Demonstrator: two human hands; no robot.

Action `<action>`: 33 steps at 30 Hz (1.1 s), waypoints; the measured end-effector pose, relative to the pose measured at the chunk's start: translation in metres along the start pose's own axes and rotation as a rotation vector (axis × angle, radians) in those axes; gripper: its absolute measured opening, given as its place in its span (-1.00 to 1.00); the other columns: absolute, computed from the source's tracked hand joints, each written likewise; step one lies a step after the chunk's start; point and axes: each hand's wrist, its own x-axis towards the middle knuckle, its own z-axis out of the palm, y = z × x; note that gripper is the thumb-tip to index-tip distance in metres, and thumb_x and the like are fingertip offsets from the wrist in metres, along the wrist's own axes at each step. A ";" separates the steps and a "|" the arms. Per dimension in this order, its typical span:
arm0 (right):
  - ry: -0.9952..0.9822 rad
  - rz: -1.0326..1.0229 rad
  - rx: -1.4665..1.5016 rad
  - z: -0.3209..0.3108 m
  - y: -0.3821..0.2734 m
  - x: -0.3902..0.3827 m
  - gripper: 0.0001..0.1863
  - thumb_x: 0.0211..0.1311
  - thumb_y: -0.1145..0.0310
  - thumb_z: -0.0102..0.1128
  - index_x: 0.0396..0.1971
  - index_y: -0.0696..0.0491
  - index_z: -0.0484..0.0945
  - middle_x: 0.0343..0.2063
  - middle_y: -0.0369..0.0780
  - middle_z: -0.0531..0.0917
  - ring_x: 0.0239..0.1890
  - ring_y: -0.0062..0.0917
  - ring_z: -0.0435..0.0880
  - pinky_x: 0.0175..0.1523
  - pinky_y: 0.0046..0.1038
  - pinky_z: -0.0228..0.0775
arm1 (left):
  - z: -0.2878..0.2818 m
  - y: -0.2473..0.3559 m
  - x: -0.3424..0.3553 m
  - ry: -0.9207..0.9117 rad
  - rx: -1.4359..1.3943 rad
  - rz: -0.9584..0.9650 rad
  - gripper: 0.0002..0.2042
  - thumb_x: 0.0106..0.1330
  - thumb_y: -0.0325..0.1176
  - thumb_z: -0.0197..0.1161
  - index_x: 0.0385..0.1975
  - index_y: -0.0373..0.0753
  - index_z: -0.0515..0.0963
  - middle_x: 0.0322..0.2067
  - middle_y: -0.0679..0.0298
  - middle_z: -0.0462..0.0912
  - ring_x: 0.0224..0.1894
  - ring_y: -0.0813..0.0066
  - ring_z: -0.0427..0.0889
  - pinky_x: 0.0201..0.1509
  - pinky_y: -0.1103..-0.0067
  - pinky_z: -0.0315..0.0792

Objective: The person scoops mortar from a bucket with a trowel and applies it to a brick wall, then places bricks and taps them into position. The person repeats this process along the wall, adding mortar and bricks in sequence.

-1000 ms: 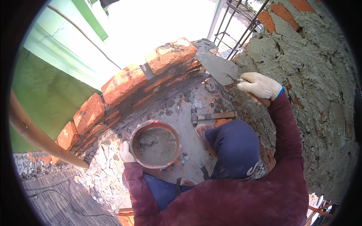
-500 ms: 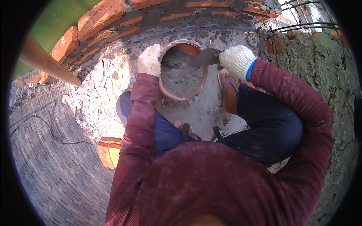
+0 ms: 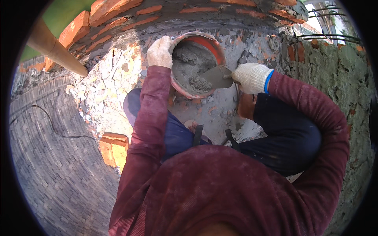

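Observation:
A round orange-red bucket [image 3: 219,51] stands on the rough ground in front of me, with wet grey mortar [image 3: 187,65] inside it. My left hand [image 3: 160,53], in a whitish knit glove, is closed on the bucket's left rim. In a similar glove with a blue cuff edge, my right hand [image 3: 252,78] grips the handle of a trowel [image 3: 217,77]. The trowel's grey blade reaches over the bucket's near right rim, and its tip meets a lump of mortar. My fingers hide most of the handle.
A curved brick wall [image 3: 189,17] runs along the far side. Rough mortar covers the wall [image 3: 338,82] on the right. A bamboo pole [image 3: 59,49] leans at the left, above a woven mat [image 3: 59,149]. Loose bricks [image 3: 114,149] lie beside my left arm.
The trowel blade has moved down and toward the bucket's near side, into the mortar, which is now heaped differently. My right hand has lowered, and the bucket appears slightly tipped.

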 end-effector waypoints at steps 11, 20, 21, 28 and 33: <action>-0.148 -0.018 1.013 0.015 0.032 -0.016 -0.88 0.23 0.44 0.35 -0.26 0.06 0.62 -0.61 -0.40 0.49 -0.64 -0.66 0.55 -0.60 -0.49 0.43 | -0.036 -0.042 0.005 0.093 -0.007 0.005 -0.58 0.63 -0.15 0.13 -0.18 -0.45 0.74 -0.26 0.17 0.78 -0.21 0.40 0.69 -0.01 0.46 0.52; 0.508 0.338 1.197 0.010 0.066 -0.193 -0.70 0.26 0.29 0.41 -0.15 0.17 0.61 -0.59 -0.37 0.54 -0.67 -0.71 0.55 -0.58 -0.56 0.42 | -0.116 -0.131 0.062 0.035 -0.305 -0.418 -0.55 0.73 -0.11 -0.11 0.19 -0.36 0.59 0.01 0.14 0.70 0.02 0.40 0.67 0.12 0.44 0.58; 0.610 0.412 1.185 0.005 0.067 -0.205 -0.72 0.28 0.27 0.38 -0.17 0.15 0.60 -0.59 -0.37 0.54 -0.66 -0.72 0.55 -0.57 -0.57 0.42 | -0.117 -0.130 0.064 0.037 -0.309 -0.422 -0.55 0.73 -0.11 -0.11 0.19 -0.36 0.59 0.02 0.13 0.70 0.03 0.39 0.66 0.12 0.44 0.57; 1.222 0.925 0.195 0.006 0.114 -0.200 -0.75 0.22 0.36 0.22 -0.17 0.17 0.50 -0.32 0.06 0.68 -0.20 -0.03 0.78 -0.06 -0.02 0.62 | -0.114 -0.133 0.067 0.018 -0.331 -0.454 -0.53 0.72 -0.09 -0.10 0.21 -0.36 0.56 0.05 0.12 0.66 0.07 0.37 0.63 0.16 0.41 0.56; 1.109 1.199 0.117 0.013 0.146 -0.140 -0.74 0.32 0.45 0.19 -0.05 0.16 0.44 -0.15 0.07 0.65 -0.11 0.00 0.79 -0.06 -0.02 0.67 | -0.104 -0.141 0.070 -0.006 -0.348 -0.450 -0.52 0.72 -0.07 -0.10 0.23 -0.37 0.54 0.08 0.10 0.64 0.10 0.35 0.61 0.19 0.39 0.54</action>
